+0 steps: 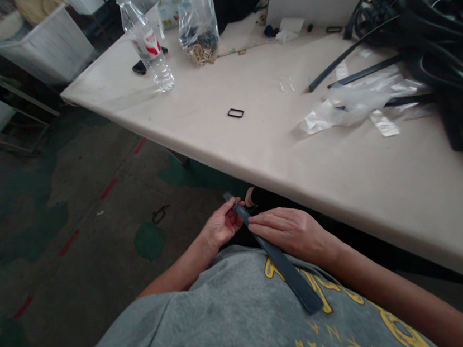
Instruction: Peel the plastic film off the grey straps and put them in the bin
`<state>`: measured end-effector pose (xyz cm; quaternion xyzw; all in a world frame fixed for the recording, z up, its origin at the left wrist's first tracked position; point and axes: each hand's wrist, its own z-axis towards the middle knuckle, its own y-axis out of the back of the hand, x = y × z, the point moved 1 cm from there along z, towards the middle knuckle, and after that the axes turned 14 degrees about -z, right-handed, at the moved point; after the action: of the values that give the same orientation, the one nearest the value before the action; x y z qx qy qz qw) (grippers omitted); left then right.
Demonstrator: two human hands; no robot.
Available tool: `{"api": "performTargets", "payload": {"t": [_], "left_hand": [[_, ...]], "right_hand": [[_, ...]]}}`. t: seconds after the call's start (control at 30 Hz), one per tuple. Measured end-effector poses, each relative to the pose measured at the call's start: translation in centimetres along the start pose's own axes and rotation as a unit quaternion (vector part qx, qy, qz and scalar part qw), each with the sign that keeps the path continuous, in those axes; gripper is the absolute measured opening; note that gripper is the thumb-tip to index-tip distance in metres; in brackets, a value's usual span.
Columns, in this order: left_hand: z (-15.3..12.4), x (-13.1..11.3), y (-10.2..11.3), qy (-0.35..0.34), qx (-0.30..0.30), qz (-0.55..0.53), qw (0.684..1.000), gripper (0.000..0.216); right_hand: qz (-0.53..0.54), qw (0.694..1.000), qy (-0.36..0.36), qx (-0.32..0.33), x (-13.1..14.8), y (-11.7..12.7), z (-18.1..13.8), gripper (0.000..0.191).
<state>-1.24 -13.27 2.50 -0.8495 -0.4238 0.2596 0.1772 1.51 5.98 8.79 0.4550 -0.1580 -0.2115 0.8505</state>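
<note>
A dark blue-grey strap [288, 270] runs slantwise across the front of my shirt, its wide end lying against the cloth. My left hand [223, 223] pinches the far end of it between thumb and fingers, just off the table's front edge. Over the strap, close to that end, my right hand [291, 228] is closed with its fingers laid along it; its thumb is hidden. On the table beyond both hands lies a small black rectangular ring [235, 113], touched by neither.
The pale table [262, 147] carries a water bottle [148, 46], a clear bag of metal rings [198, 31], crumpled plastic wrap [349, 102] and a heap of black straps [427, 20] at the right. White bins [47, 47] stand at the far left.
</note>
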Motion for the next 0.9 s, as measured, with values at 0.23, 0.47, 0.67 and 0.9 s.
{"api": "performTargets", "payload": {"t": [0.23, 0.47, 0.67, 0.9], "left_hand": [[0.3, 0.6, 0.2, 0.010, 0.010, 0.006, 1.000, 0.012], [0.3, -0.2, 0.1, 0.006, -0.010, 0.008, 1.000, 0.015], [-0.8, 0.6, -0.4, 0.047, 0.036, 0.014, 0.998, 0.017], [-2.2, 0.7, -0.5, 0.061, 0.162, -0.080, 0.982, 0.024]], "right_hand": [[0.008, 0.998, -0.058, 0.027, -1.1, -3.0, 0.3, 0.024], [0.007, 0.998, -0.049, -0.028, 0.2, 1.4, -1.2, 0.028], [0.011, 0.995, -0.089, -0.053, -1.9, -3.6, -0.1, 0.020], [0.100, 0.988, -0.110, -0.029, -2.5, -6.1, 0.9, 0.015]]}}
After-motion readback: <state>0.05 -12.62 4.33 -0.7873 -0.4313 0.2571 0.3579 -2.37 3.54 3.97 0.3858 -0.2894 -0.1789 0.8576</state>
